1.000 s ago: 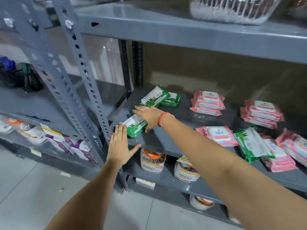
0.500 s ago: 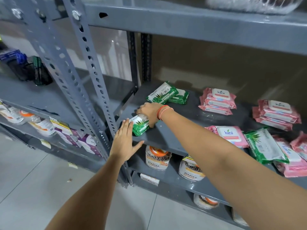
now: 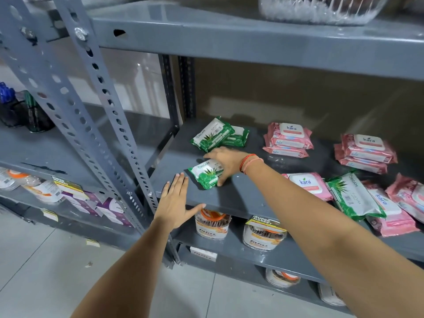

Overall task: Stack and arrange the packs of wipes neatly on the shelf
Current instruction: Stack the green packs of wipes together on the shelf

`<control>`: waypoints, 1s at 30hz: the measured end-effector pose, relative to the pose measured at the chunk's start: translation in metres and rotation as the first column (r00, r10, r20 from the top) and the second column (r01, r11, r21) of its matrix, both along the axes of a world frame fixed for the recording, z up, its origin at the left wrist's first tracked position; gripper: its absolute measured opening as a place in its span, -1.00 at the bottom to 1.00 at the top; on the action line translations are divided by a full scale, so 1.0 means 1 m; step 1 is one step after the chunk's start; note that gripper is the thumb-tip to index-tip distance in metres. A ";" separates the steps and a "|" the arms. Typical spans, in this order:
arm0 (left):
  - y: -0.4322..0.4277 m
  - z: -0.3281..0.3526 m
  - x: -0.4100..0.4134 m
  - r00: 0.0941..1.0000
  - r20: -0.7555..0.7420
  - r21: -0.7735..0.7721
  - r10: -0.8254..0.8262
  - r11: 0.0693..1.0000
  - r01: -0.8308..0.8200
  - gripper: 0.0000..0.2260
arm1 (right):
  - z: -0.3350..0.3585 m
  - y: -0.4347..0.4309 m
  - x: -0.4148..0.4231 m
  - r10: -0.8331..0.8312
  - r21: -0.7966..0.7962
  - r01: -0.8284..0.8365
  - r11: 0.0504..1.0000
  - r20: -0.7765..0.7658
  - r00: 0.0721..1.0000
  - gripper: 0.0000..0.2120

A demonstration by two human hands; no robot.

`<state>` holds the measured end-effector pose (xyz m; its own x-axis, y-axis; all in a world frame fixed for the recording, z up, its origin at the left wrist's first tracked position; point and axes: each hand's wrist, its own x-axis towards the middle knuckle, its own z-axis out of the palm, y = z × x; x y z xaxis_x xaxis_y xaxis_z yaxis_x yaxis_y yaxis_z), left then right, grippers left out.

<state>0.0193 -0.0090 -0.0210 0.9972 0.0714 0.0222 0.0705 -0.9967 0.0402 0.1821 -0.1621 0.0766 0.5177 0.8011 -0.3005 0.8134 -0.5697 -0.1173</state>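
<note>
My right hand (image 3: 226, 160) grips a green Origami wipes pack (image 3: 205, 176) lying near the front left of the grey shelf (image 3: 241, 196). Behind it, two more green packs (image 3: 212, 135) lie overlapped near the back. My left hand (image 3: 175, 200) is open and flat against the shelf's front edge, holding nothing. Two stacks of pink Kara packs (image 3: 288, 140) (image 3: 366, 152) sit toward the back. At the front right, loose pink packs (image 3: 308, 184) and a green pack (image 3: 353, 196) lie jumbled.
A perforated grey upright (image 3: 107, 115) stands left of my hands. The shelf above (image 3: 252, 37) carries a clear plastic container (image 3: 321, 8). Plastic tubs (image 3: 212, 224) sit on the lower shelf. The neighbouring rack on the left holds purple packs (image 3: 103, 207) and dark bottles (image 3: 34, 113).
My right hand has slid the green pack to the right and slightly back along the shelf, turning it. My left hand has stayed open at the shelf's front edge.
</note>
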 end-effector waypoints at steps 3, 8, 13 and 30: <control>0.001 -0.003 0.002 0.999 0.028 0.025 -0.026 0.999 0.025 -0.01 | -0.003 -0.002 -0.003 -0.015 0.064 0.017 0.998 -0.037 0.999 -0.02; 0.002 -0.009 0.003 0.997 0.078 -0.017 -0.022 1.000 0.024 -0.05 | -0.024 -0.008 -0.015 -0.124 0.162 0.114 0.980 0.051 0.991 -0.13; 0.002 -0.009 0.003 0.995 0.094 -0.053 -0.023 0.998 0.028 -0.07 | -0.045 0.002 -0.037 -0.401 0.304 0.349 0.886 0.127 0.907 -0.15; 0.004 -0.007 0.006 0.999 0.018 -0.055 -0.029 0.998 0.030 0.06 | -0.052 0.011 -0.062 -0.523 0.344 0.439 0.830 0.208 0.826 -0.21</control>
<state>0.0250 -0.0046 -0.0284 0.9984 0.0439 0.0363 0.0402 -0.9945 0.0964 0.1199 -0.1507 0.0249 0.8854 0.4519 0.1086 0.4635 -0.8759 -0.1341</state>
